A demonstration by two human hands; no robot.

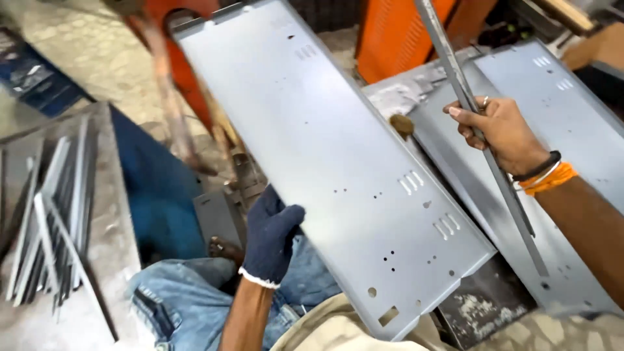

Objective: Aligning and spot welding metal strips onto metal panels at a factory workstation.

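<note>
— Gloves on one hand only, did you notice? From the head view, the left hand point(270, 237) wears a dark knitted glove with a white cuff, and it's closed on the near left edge of the big grey panel point(338, 162), thumb over the top face.

— And the right hand point(497, 133) is bare, curled tight around a long metal strip point(484, 146) that slants from far down to near, across the second panel point(572, 136) lying on the right.

— So where's the big panel itself?

— Tilted up over the person's lap, far end towards the orange frame point(396, 36), near corner over the jeans point(188, 299). One hand carries it, as far as I can tell.

— That's my worry. Sheet that wide, gripped at a single edge, could swing or slip, and the near corner might drop onto a knee. I'd also guess the bare palm could get nicked if the strip slides through it.

— The strip could scrape the flat panel beneath too.

— What's it all made of?

— Thin sheet steel, I'd say: smooth, matt, pale grey, with folded lips along the edges, small round holes, short slanted slots and a square cut-out near the corner. The strip looks duller and narrower. On the left, a rack of thin bars point(49, 221) stands on a scuffed grey bench point(110, 247).
</note>
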